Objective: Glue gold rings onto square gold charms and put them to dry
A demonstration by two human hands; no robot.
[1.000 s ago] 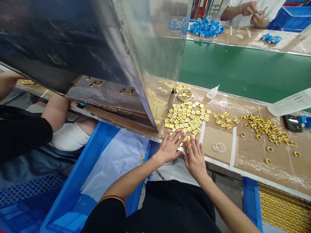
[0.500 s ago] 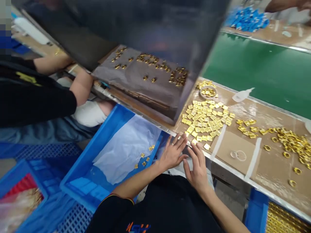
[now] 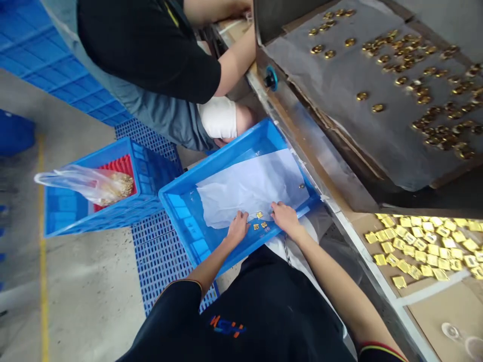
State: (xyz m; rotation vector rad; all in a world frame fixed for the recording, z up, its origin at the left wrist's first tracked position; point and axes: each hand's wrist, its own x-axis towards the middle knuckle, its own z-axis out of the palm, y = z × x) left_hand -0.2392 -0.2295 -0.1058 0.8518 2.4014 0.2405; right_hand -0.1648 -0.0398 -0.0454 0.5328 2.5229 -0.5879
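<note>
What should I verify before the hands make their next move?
1. Both hands over the bin: ok, left hand and right hand are over the blue bin.
2. Gold pieces near the hands: ok, a few lie between them.
3. Pieces all together: not ok, a lone piece lies apart.
4. White paper smooth: not ok, creased.
5. Hands free of pieces: cannot tell, too small to see.
</note>
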